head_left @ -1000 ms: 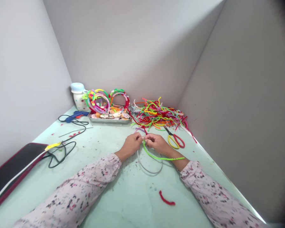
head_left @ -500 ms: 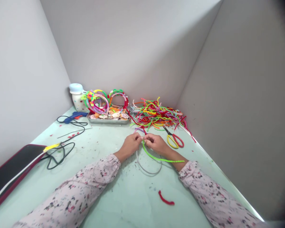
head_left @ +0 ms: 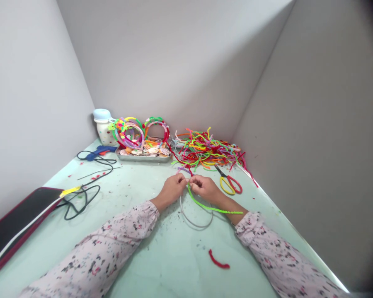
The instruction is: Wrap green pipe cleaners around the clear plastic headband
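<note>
- Head view: two hands almost meet mid-desk point(head_left: 174, 256).
- Left hand point(head_left: 175, 187): grip pinching one grey hoop point(head_left: 200, 227), which loops toward the near side.
- Right hand point(head_left: 204, 187): grip pinching one green fuzzy strip point(head_left: 202, 205) by its far end; the fingers hide the exact contact.
- Right: one pair of scissors point(head_left: 229, 185).
- Near: one red piece point(head_left: 218, 260).
- Far left: one tray point(head_left: 143, 158), one cup point(head_left: 104, 130).

Green pipe cleaner point(head_left: 202, 204), grey hoop point(head_left: 196, 226); floral sleeves point(head_left: 112, 244)
</note>
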Demonstrator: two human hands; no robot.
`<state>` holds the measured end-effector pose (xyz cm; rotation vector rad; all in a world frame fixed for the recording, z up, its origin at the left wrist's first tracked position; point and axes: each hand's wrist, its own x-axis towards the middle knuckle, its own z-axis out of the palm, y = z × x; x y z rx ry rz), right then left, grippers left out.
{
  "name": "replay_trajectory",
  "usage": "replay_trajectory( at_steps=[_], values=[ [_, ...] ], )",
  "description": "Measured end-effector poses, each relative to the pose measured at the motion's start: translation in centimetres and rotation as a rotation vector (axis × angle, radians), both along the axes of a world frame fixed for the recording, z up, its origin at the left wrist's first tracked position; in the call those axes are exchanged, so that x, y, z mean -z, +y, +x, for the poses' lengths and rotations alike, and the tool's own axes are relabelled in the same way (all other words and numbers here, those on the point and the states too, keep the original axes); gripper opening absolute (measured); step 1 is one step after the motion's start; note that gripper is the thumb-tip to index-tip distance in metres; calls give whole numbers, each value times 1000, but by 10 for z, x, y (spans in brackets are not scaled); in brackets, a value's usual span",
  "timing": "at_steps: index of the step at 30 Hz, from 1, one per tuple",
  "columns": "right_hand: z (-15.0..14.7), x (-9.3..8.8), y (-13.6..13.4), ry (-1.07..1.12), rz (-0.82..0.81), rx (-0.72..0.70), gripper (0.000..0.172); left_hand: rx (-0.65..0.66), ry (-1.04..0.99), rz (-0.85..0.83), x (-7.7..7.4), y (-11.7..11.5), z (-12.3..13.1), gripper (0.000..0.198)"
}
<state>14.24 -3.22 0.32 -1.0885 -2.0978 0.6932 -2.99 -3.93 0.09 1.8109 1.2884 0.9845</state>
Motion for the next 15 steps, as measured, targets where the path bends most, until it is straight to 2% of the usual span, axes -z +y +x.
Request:
replay_trajectory(
  at_steps=[15],
  values=[
    [2,1,1,-73,101,8,12,-4,1,-6,0,0,0,28]
  ],
)
